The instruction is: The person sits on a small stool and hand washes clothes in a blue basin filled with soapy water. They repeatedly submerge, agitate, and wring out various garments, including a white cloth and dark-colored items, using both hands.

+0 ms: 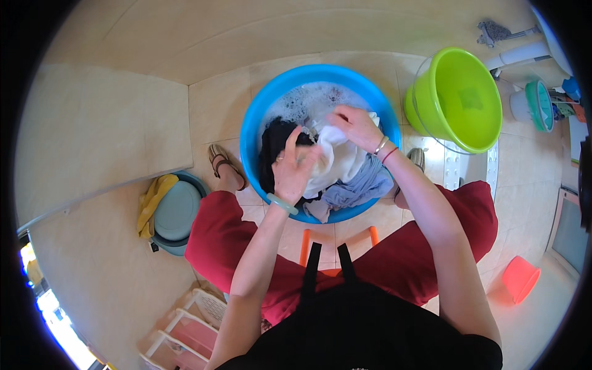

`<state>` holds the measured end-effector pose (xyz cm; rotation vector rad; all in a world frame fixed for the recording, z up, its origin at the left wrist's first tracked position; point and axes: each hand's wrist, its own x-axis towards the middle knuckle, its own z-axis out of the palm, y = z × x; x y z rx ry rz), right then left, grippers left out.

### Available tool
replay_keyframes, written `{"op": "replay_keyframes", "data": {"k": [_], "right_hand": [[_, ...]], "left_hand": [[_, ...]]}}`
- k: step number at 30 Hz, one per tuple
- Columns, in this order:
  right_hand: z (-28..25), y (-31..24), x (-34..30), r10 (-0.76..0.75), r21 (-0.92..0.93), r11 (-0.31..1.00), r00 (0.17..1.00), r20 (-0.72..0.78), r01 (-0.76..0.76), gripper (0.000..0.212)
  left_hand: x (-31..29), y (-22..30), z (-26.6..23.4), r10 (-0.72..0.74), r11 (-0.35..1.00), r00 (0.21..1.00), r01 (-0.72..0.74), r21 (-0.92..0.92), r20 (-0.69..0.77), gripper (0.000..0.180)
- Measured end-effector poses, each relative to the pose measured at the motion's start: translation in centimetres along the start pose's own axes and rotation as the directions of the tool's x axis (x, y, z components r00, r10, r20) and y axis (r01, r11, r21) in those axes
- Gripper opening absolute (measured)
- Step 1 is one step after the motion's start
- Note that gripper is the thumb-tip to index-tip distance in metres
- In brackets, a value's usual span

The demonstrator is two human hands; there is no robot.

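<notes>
A large blue basin (251, 105) holds soapy water and wet laundry. Across the middle of the pile is a white garment (341, 161), bunched up between my two hands. My right hand (361, 128) curls its fingers onto the upper part of this garment. On the basin's left side, my left hand (292, 172) has its fingers spread, slightly blurred, beside the garment's edge. Black cloth (270, 148) lies under and left of that hand. A grey-blue garment (361, 185) hangs over the near right part of the pile. White suds (308, 102) float at the far side.
A lime-green bucket (425, 102) with a wire handle stands right of the basin. To the left are a grey-blue basin (179, 209) and a yellow cloth (157, 200). A coral tub (520, 280) sits at lower right, a white-and-pink rack (185, 336) at lower left.
</notes>
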<state>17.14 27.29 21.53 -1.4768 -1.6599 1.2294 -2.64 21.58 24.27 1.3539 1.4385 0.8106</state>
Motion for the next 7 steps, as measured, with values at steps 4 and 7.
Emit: {"op": "replay_keyframes", "data": {"k": [4, 7], "right_hand": [[0.6, -5.1, -0.7, -0.232, 0.35, 0.923, 0.957, 0.176, 0.159, 0.028], [0.8, -4.0, -1.0, -0.391, 0.231, 0.905, 0.913, 0.118, 0.357, 0.065]], "left_hand": [[1.0, 2.6, -0.7, 0.303, 0.908, 0.951, -0.308, 0.285, 0.064, 0.028], [1.3, 4.5, -1.7, 0.109, 0.992, 0.991, -0.103, 0.073, -0.082, 0.024]]}}
